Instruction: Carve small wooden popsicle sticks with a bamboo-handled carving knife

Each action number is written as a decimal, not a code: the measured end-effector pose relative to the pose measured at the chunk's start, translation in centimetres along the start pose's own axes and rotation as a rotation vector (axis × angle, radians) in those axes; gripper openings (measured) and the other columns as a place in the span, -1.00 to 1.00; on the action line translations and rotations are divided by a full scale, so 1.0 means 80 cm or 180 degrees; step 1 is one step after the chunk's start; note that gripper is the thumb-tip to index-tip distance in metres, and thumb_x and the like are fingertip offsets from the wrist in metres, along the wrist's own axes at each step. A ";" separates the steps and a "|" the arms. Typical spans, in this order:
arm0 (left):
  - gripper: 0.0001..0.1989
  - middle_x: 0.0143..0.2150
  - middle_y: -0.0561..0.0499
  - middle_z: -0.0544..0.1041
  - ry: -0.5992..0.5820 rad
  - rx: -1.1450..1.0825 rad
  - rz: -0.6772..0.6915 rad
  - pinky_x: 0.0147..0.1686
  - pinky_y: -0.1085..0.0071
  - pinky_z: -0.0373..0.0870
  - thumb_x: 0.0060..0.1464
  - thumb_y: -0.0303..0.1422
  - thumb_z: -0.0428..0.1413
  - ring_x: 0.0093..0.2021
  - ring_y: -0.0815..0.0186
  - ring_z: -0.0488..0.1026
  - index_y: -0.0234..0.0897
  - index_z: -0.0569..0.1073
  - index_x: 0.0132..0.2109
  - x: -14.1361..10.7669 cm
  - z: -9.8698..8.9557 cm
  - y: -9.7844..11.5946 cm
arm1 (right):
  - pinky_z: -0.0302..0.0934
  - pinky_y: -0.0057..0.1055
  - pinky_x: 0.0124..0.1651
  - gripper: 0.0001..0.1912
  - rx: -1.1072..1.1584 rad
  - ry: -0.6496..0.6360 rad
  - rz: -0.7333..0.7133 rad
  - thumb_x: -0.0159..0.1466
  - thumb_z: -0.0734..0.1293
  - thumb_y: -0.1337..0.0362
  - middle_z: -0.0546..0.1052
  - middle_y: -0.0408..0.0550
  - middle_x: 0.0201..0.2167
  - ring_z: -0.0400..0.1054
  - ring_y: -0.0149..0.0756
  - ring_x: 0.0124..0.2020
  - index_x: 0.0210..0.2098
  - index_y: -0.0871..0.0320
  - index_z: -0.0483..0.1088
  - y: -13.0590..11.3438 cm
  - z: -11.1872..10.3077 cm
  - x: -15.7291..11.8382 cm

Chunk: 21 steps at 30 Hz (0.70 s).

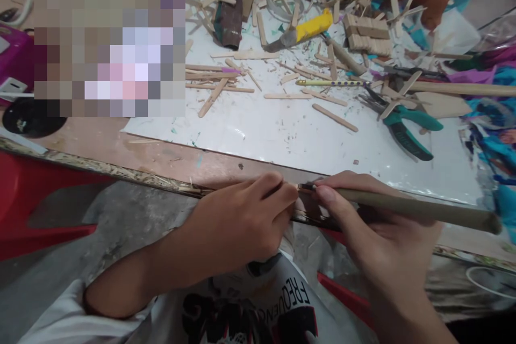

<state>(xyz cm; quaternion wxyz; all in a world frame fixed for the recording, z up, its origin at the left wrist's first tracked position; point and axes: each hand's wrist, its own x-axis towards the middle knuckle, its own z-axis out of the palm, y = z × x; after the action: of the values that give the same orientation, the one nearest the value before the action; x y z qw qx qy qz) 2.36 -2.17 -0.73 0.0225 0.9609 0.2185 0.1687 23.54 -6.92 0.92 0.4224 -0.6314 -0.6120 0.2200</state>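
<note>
At the table's near edge my right hand [387, 231] is closed around a long tool with a thick, dull tan handle [427, 208]. The handle slants back to the right, and a small dark tip points left between thumb and fingers. My left hand [258, 215] is closed just to the left of that tip, thumb side out of sight. Its fingertips press together close to the tip; whatever they pinch is hidden. The two hands nearly meet over the edge of the table.
A white sheet [258, 129] covers much of the table, strewn with craft sticks [334, 117] and shavings. Green-handled pliers [411, 129], a yellow-handled knife [310, 27], a patterned pencil [334, 83] and a stack of craft sticks [367, 35] lie there. Red chairs [24, 204] stand below left.
</note>
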 end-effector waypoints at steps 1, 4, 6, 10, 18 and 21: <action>-0.66 0.12 -0.11 0.60 0.0007 -0.0002 0.0008 -0.09 0.27 0.63 0.49 -0.45 -0.04 0.08 0.14 0.51 -0.45 0.58 0.17 0.000 0.000 0.000 | 0.33 -0.44 -0.26 -0.85 0.0020 -0.0009 0.0021 0.34 0.50 0.38 0.62 -0.27 -0.35 0.46 -0.47 -0.35 -0.23 -0.06 0.63 -0.001 0.001 0.000; -0.64 0.12 -0.10 0.60 0.0045 -0.0040 -0.0013 -0.10 0.26 0.64 0.50 -0.45 -0.06 0.09 0.13 0.51 -0.47 0.58 0.18 0.000 0.002 0.001 | 0.33 -0.45 -0.26 -0.85 0.0040 -0.0026 0.0049 0.35 0.50 0.37 0.61 -0.28 -0.36 0.45 -0.48 -0.36 -0.24 -0.06 0.62 -0.003 0.002 0.000; -0.65 0.12 -0.10 0.60 0.0059 -0.0045 -0.0027 -0.11 0.27 0.64 0.49 -0.46 -0.05 0.10 0.13 0.51 -0.47 0.57 0.19 0.000 0.002 0.001 | 0.33 -0.46 -0.26 -0.86 0.0019 -0.0004 0.0041 0.35 0.50 0.37 0.61 -0.28 -0.36 0.44 -0.49 -0.36 -0.25 -0.06 0.62 -0.002 0.002 0.000; -0.68 0.06 -0.09 0.60 0.0072 0.0025 0.0012 -0.11 0.27 0.64 0.47 -0.46 0.02 0.07 0.14 0.52 -0.49 0.57 0.19 0.000 0.001 0.001 | 0.35 -0.47 -0.32 -0.87 0.0035 -0.0229 -0.0011 0.36 0.49 0.37 0.60 -0.27 -0.38 0.45 -0.47 -0.38 -0.25 -0.04 0.60 0.001 0.000 0.006; -0.71 0.06 -0.09 0.59 0.0124 -0.0014 0.0024 -0.12 0.27 0.63 0.46 -0.42 0.07 0.07 0.14 0.51 -0.48 0.58 0.16 -0.002 0.007 0.001 | 0.37 -0.51 -0.37 -0.87 -0.0177 -0.0442 -0.0231 0.37 0.46 0.35 0.62 -0.24 -0.41 0.48 -0.45 -0.41 -0.29 -0.01 0.57 -0.001 0.000 0.011; -0.72 0.04 -0.08 0.59 0.0162 -0.0026 -0.0012 -0.10 0.26 0.62 0.45 -0.42 0.09 0.04 0.15 0.52 -0.47 0.57 0.16 -0.001 0.009 0.002 | 0.37 -0.50 -0.35 -0.92 -0.0177 -0.0227 -0.0063 0.36 0.48 0.31 0.62 -0.22 -0.42 0.48 -0.44 -0.42 -0.29 0.00 0.59 -0.001 -0.002 0.008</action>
<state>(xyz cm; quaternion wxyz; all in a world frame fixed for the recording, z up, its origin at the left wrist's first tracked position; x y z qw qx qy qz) 2.59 -2.36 -1.39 0.0212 0.9558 0.2200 0.1939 23.70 -6.35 1.21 0.3849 -0.6285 -0.6387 0.2210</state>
